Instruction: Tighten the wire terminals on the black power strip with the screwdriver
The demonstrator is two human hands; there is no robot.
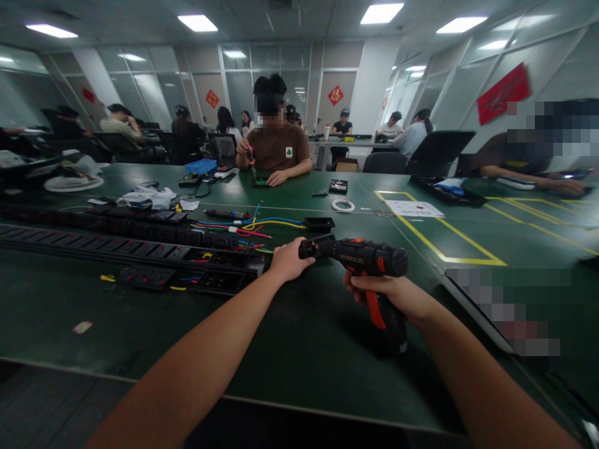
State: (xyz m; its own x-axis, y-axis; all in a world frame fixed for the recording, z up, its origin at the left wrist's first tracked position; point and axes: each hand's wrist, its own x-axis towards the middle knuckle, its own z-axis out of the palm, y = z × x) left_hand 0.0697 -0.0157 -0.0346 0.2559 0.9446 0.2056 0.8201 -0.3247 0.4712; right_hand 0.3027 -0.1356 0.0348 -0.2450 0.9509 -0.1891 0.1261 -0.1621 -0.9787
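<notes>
My right hand (390,292) is wrapped round the handle of a black and orange cordless drill (367,257), its nose pointing left. Closed on a small black plastic housing (309,248) is my left hand (289,260), just left of the drill's front end. The drill's tip meets or overlaps this housing; I cannot tell whether they touch. Beyond my left hand lies another black box-shaped part (319,224) with blue and yellow wires (276,220) running into it. Long black socket strips (116,245) stretch off to the left, with loose coloured wires at their near ends.
The green table (262,368) carries a white tape roll (343,206), a paper sheet (414,209) within yellow tape lines and a dark pen-shaped tool (227,214). Across the table a person (281,149) works with a red-handled tool. A pixelated panel (519,312) is at right.
</notes>
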